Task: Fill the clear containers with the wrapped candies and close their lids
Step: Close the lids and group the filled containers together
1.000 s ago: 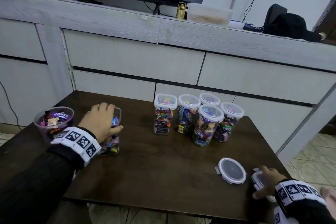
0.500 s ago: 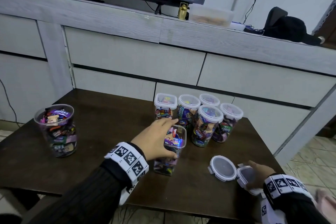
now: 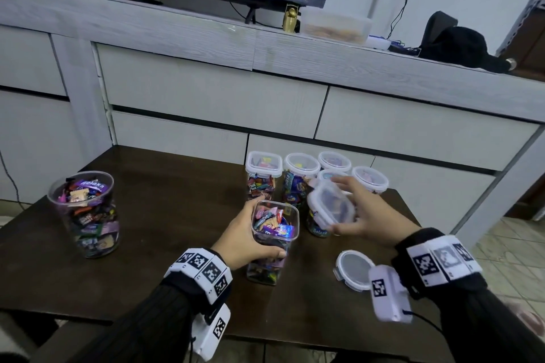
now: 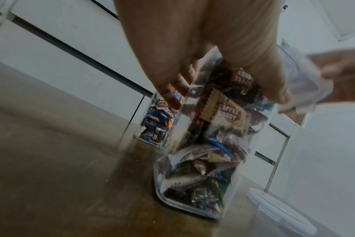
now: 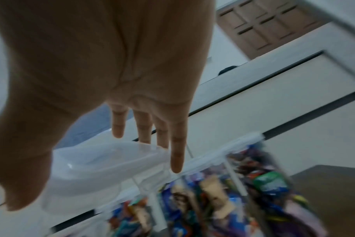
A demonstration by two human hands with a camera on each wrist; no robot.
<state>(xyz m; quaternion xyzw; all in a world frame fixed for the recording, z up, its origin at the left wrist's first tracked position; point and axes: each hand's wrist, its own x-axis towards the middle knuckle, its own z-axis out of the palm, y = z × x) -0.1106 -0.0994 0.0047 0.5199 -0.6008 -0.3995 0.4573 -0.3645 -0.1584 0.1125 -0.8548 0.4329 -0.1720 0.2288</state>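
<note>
A: Why does the left hand (image 3: 250,237) wrap the open square container (image 3: 272,242) mid-desk (image 3: 165,215), near the front edge?

B: To steady it while the right hand (image 3: 365,215), fingers spread, pinches the square lid (image 3: 330,209) just beside its rim.

A: Changed?

B: Half a second ago that lid lay at the front right corner.

The left hand (image 3: 246,240) has carried the open square candy container (image 3: 272,240) from the table's left side, beside the round open jar (image 3: 85,215), to the middle, in front of the lidded containers (image 3: 264,175). The right hand (image 3: 368,215) has lifted the square lid (image 3: 330,208) off the table's front right edge, leaving the round lid (image 3: 352,268) lying there.
</note>
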